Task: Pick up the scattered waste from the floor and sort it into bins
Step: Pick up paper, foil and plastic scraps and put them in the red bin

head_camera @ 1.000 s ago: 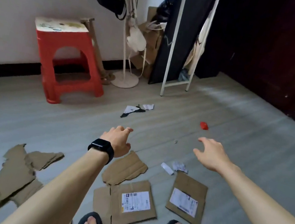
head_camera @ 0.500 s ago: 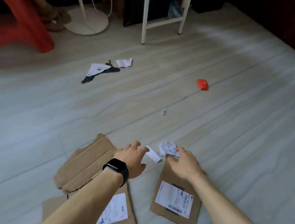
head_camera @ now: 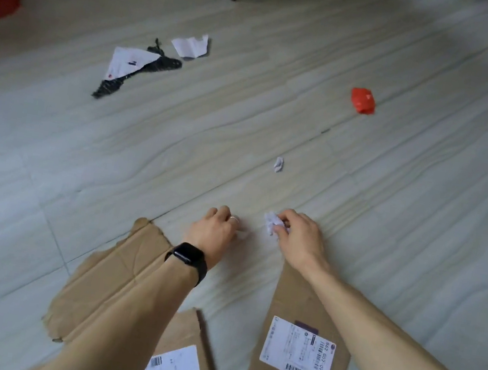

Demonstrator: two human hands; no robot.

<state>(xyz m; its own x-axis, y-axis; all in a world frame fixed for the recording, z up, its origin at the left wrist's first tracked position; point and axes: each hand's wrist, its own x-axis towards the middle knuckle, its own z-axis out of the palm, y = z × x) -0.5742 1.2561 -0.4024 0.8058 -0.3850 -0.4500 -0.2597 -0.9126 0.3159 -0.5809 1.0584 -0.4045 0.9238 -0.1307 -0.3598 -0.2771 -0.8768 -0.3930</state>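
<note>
Grey wood-pattern floor (head_camera: 83,162), view lower and closer than 0.5 s ago. Right hand (head_camera: 299,238), then only reaching, now pinches the crumpled white paper (head_camera: 272,222) just past the far edge of the labelled cardboard (head_camera: 291,304). Left hand (head_camera: 214,232) has gone from spread fingers to curled down on the white paper strip (head_camera: 242,233), which is mostly hidden. Small paper scrap (head_camera: 278,164) and red wrapper (head_camera: 363,100) lie farther out, unmoved.

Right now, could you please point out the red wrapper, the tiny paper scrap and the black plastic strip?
red wrapper (head_camera: 363,100), head view, its crumpled middle.
tiny paper scrap (head_camera: 278,164), head view, its centre.
black plastic strip (head_camera: 108,88), head view, its lower left end.
</note>
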